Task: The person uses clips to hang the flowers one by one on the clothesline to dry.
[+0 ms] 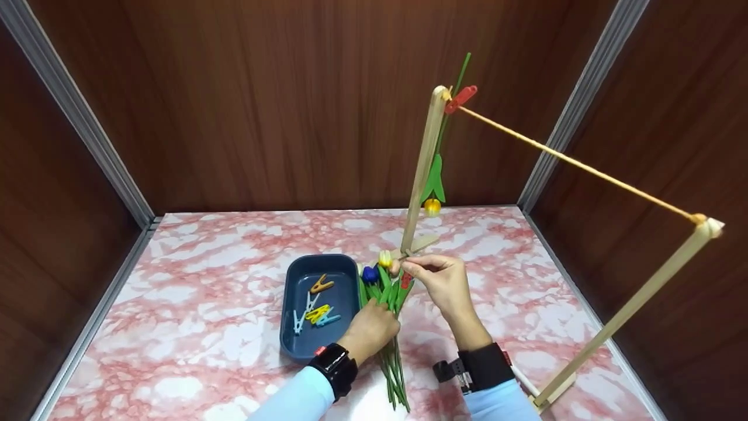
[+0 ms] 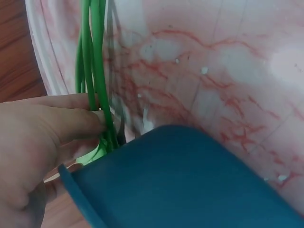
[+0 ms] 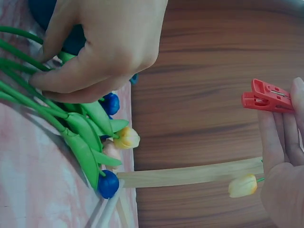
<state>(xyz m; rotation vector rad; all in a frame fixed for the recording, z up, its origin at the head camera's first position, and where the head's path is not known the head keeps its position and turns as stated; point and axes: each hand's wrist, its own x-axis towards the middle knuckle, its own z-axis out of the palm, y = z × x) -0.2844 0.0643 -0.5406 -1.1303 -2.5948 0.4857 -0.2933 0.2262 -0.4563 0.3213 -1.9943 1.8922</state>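
Note:
My left hand (image 1: 371,327) grips the green stems of a bunch of artificial tulips (image 1: 387,292), with blue and yellow heads pointing away from me. In the left wrist view, several stems (image 2: 97,57) pass between its thumb and fingers. My right hand (image 1: 447,283) is raised just right of the tulip heads. It pinches a red clothespin (image 3: 268,97), clearest in the right wrist view. A yellow tulip (image 1: 432,207) hangs head down from the rope, held near the left post by another red clothespin (image 1: 460,99).
An orange rope (image 1: 561,155) runs between a left wooden post (image 1: 422,169) and a nearer right wooden post (image 1: 628,313). Left of the bunch, a dark blue tray (image 1: 345,266) holds several clothespins (image 1: 318,314). Wood-grain panels (image 1: 280,105) surround the pink marbled table (image 1: 193,280).

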